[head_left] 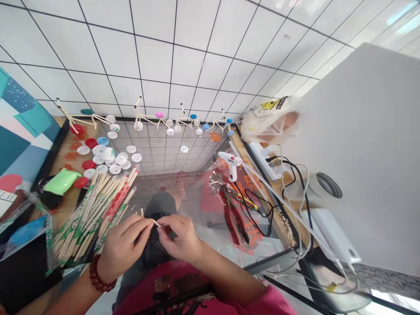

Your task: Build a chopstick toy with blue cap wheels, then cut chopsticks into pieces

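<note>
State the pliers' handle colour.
Red, on the pliers; the head view shows it best.

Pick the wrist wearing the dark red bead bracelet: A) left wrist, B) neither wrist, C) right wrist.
A: the dark red bead bracelet circles the wrist of the left hand, which pinches a thin wooden stick.
</note>
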A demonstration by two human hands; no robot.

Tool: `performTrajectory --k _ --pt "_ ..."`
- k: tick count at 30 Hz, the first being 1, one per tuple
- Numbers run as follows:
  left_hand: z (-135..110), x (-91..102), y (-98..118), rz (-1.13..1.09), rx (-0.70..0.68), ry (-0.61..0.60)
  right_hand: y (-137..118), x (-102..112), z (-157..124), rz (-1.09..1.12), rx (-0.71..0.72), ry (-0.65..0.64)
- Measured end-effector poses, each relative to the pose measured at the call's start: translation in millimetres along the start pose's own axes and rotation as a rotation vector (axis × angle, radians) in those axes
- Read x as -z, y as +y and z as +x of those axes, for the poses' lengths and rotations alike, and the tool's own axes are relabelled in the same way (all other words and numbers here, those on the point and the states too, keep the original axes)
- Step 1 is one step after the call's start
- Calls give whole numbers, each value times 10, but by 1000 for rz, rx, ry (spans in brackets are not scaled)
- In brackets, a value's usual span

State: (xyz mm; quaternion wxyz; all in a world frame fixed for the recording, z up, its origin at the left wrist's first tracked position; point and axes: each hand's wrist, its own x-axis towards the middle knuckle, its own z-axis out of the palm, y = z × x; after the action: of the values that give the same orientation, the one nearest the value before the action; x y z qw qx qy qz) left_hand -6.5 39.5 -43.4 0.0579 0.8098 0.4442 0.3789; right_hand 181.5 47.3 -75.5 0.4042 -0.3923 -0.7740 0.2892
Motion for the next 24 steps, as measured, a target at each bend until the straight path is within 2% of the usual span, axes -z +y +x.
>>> performTrajectory --k 7,12,18,24 --pt "-100 -69 -44 95 2 -37 24 -13 -7 -65 21 -16" --pt "-86 -91 -41 72 59 -53 3 2 3 -82 37 0" --pt "-74 -95 -63 92 42 -73 19 -6 -7 -86 52 -25" --pt "-43 -31 -3 50 22 -144 0 -2 -20 35 -57 -30"
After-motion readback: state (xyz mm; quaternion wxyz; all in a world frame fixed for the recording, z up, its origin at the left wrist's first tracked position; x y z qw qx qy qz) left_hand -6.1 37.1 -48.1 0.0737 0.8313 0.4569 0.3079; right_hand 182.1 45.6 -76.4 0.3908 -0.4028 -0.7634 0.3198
